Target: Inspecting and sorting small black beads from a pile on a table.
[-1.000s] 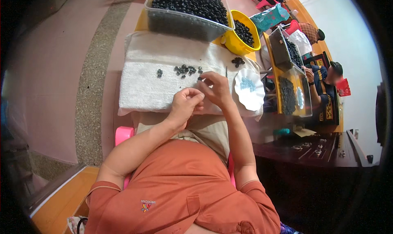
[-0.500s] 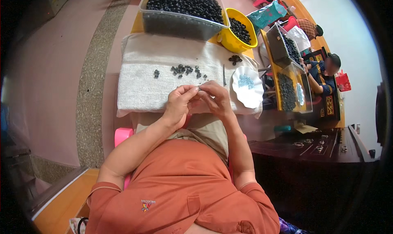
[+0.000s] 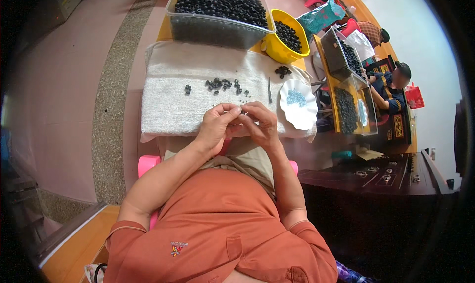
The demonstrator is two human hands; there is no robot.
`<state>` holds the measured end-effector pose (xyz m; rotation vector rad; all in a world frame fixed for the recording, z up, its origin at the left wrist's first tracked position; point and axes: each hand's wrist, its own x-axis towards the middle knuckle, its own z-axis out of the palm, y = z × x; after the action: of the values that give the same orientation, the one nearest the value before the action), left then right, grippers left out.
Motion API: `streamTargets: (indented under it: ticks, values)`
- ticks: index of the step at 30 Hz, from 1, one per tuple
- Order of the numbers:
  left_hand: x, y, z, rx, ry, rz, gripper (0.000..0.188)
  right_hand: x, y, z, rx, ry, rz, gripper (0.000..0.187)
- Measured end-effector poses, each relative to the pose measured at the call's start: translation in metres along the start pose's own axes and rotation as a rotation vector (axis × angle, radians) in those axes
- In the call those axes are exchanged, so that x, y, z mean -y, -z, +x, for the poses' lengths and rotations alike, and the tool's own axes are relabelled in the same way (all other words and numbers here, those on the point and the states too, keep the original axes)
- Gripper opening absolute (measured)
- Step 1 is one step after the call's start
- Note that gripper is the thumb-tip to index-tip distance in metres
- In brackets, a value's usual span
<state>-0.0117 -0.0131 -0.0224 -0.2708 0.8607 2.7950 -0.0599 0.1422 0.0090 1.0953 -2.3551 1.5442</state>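
Since a second ago, the right hand [image 3: 262, 123] has been drawn back from the loose black beads [image 3: 217, 85] on the white cloth [image 3: 166, 109], and it has been brought against the left hand [image 3: 215, 124]. Half a second ago the fingertips were already joined; since then the right fingers have been spread a little and arched higher, while the left hand has been kept almost in place.

Both forearms are angled inward from the lower edge, and the hands are held together over the near part of the cloth. A small dark bead [image 3: 242, 111] is pinched between the left thumb and forefinger, at the meeting point of the hands. It is touched from the right by the right fingertips; whether it is gripped by them as well cannot be told.

Beyond the hands, the loose beads are scattered in a rough row. To the right, a thin dark tool [image 3: 270, 91] is laid beside a white wavy-edged plate [image 3: 304, 119], on which pale blue bits [image 3: 296, 98] are heaped.
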Motion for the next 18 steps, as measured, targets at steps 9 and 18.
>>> streamTargets:
  ticks: [9, 18]
  values:
    - [-0.009, -0.008, -0.006, 0.011, 0.058, -0.017, 0.013, -0.004, 0.004, -0.002, 0.06, 0.041, -0.064, 0.023]
    - [-0.004, -0.006, -0.006, 0.005, 0.038, -0.032, 0.01, -0.004, 0.002, -0.009, -0.042, -0.013, 0.02, 0.018]
